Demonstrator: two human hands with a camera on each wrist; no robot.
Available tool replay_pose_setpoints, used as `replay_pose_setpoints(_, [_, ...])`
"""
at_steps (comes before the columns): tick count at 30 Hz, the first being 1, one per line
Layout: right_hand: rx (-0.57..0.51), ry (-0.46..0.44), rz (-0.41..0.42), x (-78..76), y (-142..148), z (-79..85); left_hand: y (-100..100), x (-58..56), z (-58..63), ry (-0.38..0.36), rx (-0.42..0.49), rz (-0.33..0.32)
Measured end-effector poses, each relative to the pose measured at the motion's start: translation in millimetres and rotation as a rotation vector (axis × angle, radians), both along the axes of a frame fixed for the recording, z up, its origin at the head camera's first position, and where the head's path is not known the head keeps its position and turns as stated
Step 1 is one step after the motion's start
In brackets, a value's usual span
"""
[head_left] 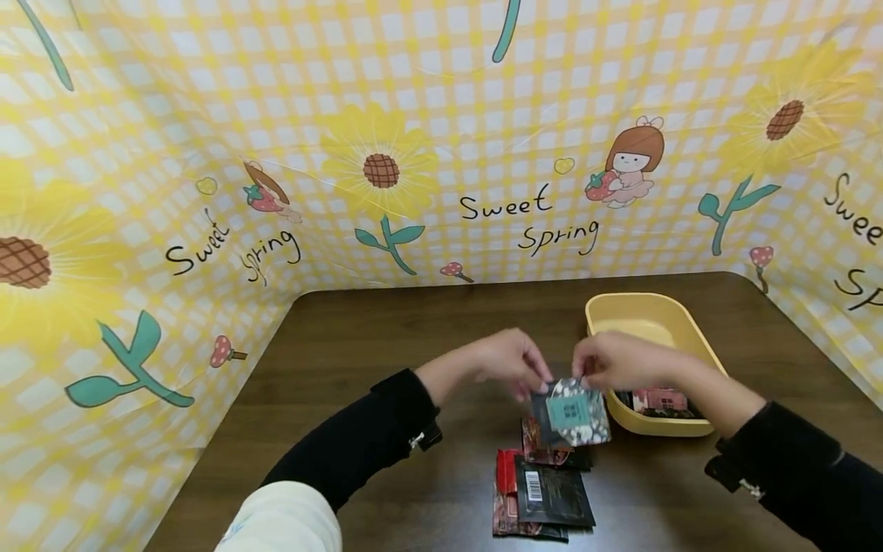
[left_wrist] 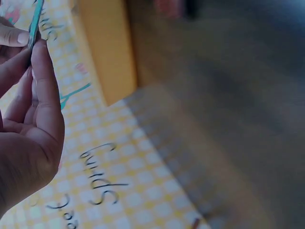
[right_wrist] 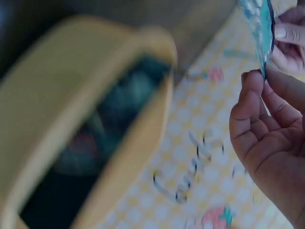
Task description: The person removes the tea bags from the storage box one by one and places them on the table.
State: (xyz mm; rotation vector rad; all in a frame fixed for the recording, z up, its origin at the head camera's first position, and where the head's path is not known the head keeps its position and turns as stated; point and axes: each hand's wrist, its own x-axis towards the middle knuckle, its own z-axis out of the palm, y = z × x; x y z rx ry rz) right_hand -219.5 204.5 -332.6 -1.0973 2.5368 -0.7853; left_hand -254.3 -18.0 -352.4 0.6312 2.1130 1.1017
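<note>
In the head view, a small flat sachet [head_left: 571, 414] with a teal label and a floral pattern hangs between both hands above the table. My left hand [head_left: 507, 360] pinches its upper left corner, and my right hand [head_left: 621, 362] pinches the upper right corner. Both wrist views show fingertips on the thin edge of this sachet [right_wrist: 260, 33]. Beneath it lies a loose pile of sachets: a reddish one [head_left: 534, 441], partly covered, and nearer me a black one [head_left: 555, 494] with a white barcode over red-patterned ones.
A yellow plastic basket [head_left: 697, 337] stands at the right behind my right hand, with several sachets [head_left: 662, 400] in its near end. The brown table [head_left: 345, 345] meets a yellow checked cloth [head_left: 414, 77] at the back and sides.
</note>
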Motion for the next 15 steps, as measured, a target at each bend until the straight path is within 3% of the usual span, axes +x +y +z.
replay_pose_setpoints(7, [0.094, -0.113, 0.101, 14.3, -34, -31.4, -19, 24.0, -33.6, -0.084, -0.098, -0.041])
replay_pose_setpoints(15, [0.146, -0.112, 0.142, 16.3, -47, -46.2, -26, 32.5, -47.9, -0.038, -0.15, -0.063])
